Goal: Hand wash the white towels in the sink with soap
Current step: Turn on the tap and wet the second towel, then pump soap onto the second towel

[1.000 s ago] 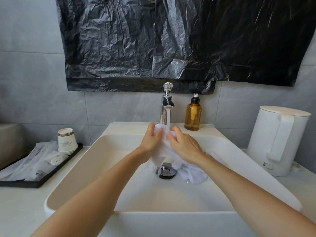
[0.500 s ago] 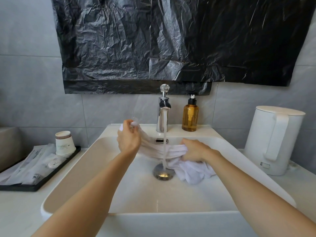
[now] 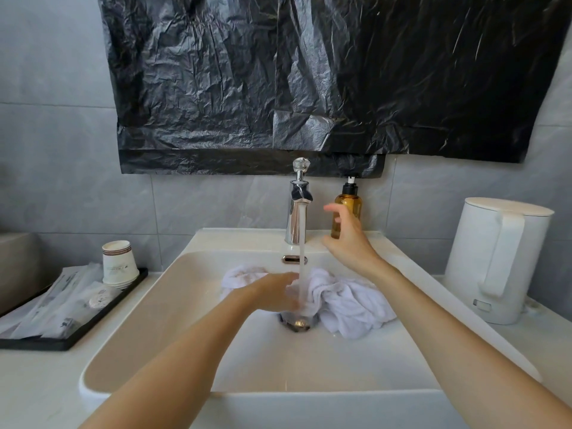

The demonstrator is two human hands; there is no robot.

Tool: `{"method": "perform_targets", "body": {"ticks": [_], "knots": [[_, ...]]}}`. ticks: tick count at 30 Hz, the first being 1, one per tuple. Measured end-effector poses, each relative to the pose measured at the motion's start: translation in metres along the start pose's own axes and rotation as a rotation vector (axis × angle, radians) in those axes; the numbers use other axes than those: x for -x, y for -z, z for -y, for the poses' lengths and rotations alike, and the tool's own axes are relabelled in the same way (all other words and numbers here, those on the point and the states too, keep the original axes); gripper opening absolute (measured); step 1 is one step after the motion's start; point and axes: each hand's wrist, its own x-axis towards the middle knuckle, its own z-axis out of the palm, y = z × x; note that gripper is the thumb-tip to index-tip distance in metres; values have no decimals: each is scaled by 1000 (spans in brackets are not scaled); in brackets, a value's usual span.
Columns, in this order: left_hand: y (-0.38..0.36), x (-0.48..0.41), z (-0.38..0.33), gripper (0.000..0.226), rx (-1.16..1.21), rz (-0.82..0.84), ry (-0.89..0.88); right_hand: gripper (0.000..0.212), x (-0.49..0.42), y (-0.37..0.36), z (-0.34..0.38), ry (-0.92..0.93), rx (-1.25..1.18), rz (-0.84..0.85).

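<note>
1. The left grip (image 3: 274, 292) lies released, fingers fairly straight and flat on the crumpled white terry towel (image 3: 353, 301), under the running water stream (image 3: 301, 243).
2. The towel sits in the white rectangular ceramic sink (image 3: 173, 305), bunched beneath and right of the left grip, partly over the chrome drain (image 3: 296, 324).
3. The right grip (image 3: 346, 239) hovers released above the towel, fingers spread, holding nothing.
4. Just behind the right grip stands the amber pump soap bottle (image 3: 349, 198); contact cannot be told. The chrome faucet (image 3: 294, 224) stands left of it.
5. A white electric kettle (image 3: 495, 258) stands well right of the right grip on the pale surface (image 3: 46, 382).
</note>
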Motion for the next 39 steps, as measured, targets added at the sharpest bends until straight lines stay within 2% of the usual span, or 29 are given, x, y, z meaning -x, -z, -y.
{"method": "perform_targets", "body": {"ticks": [2,5,8,12,14,18,20,22,24,26,29,32,36,39], "knots": [[0,2,2,62,29,-1,23,74,-9,4,13,89,22,-16],[1,-1,6,66,-79,-9,7,83,-31,6,44,185,137,89],[-1,-7,9,70,-156,15,16,81,-52,5,67,221,292,101],[-1,-12,9,68,-221,8,2,67,-61,5,82,218,424,-77],[-1,-13,10,65,-242,9,4,61,-60,3,84,235,453,-109],[-2,-16,11,58,-255,30,37,63,-47,-2,75,260,469,21],[-3,-15,11,58,-252,30,58,68,-41,-2,67,260,382,99],[-3,-12,10,55,-259,21,66,67,-36,-2,56,286,273,36],[-3,-9,7,44,-272,-17,46,61,-31,-1,39,300,225,-172],[1,-6,3,29,-277,-86,-3,53,-29,3,17,264,223,-348],[7,0,1,11,-213,-79,-34,50,-36,7,-16,70,224,-427],[11,7,0,5,-129,-115,-25,68,-50,10,-40,-131,158,-396],[11,-2,3,14,82,-205,-16,101,-74,7,-56,-177,157,-269],[6,-12,11,8,122,-284,-45,111,-89,-4,-60,-218,102,-305]]}}
